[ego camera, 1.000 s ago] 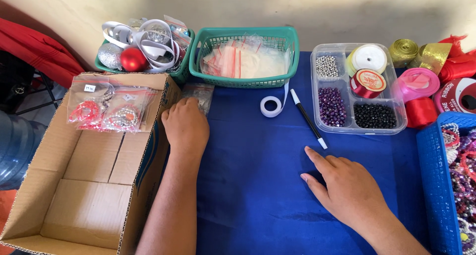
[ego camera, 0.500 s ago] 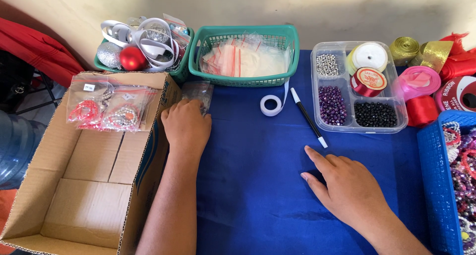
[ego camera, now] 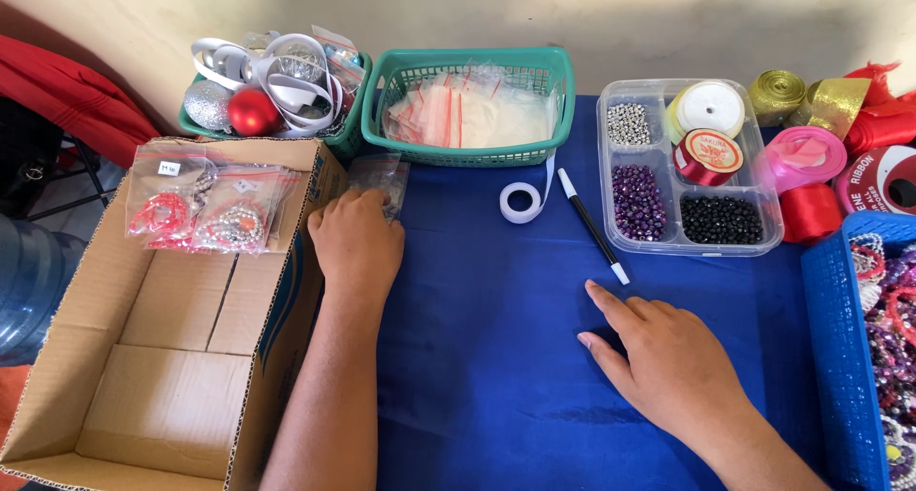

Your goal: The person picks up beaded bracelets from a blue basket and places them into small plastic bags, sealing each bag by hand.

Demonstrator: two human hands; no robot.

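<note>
The left hand (ego camera: pixel 356 246) lies palm down on the blue table (ego camera: pixel 477 357), just beside the wall of the cardboard box (ego camera: pixel 162 357). Its fingertips press on a small clear packet (ego camera: pixel 380 178) at about 12 o'clock from the hand. The fingers are bent over the packet, but I cannot tell if they grip it or only pin it flat. The packet sits close to the box edge, so I think it is kept there because the box is near for reaching.

The right hand (ego camera: pixel 668 362) rests flat and holds nothing, with fingers spread and pointing to 11 o'clock. The tip of a black pen (ego camera: pixel 590 224) lies just beyond its first finger, not touching. To me this hand seems only to steady the cloth.

On the flap of the box, at 9 o'clock from the left hand, lie several packets with red and white beadwork (ego camera: pixel 205 209). A roll of white tape (ego camera: pixel 520 203) is at 2 o'clock from the left hand. Behind it stands a green basket (ego camera: pixel 565 100) with more clear packets, and at 1 o'clock from the right hand a clear tray (ego camera: pixel 771 226) keeps beads sorted by colour in compartments, with ribbon rolls beside it.
</note>
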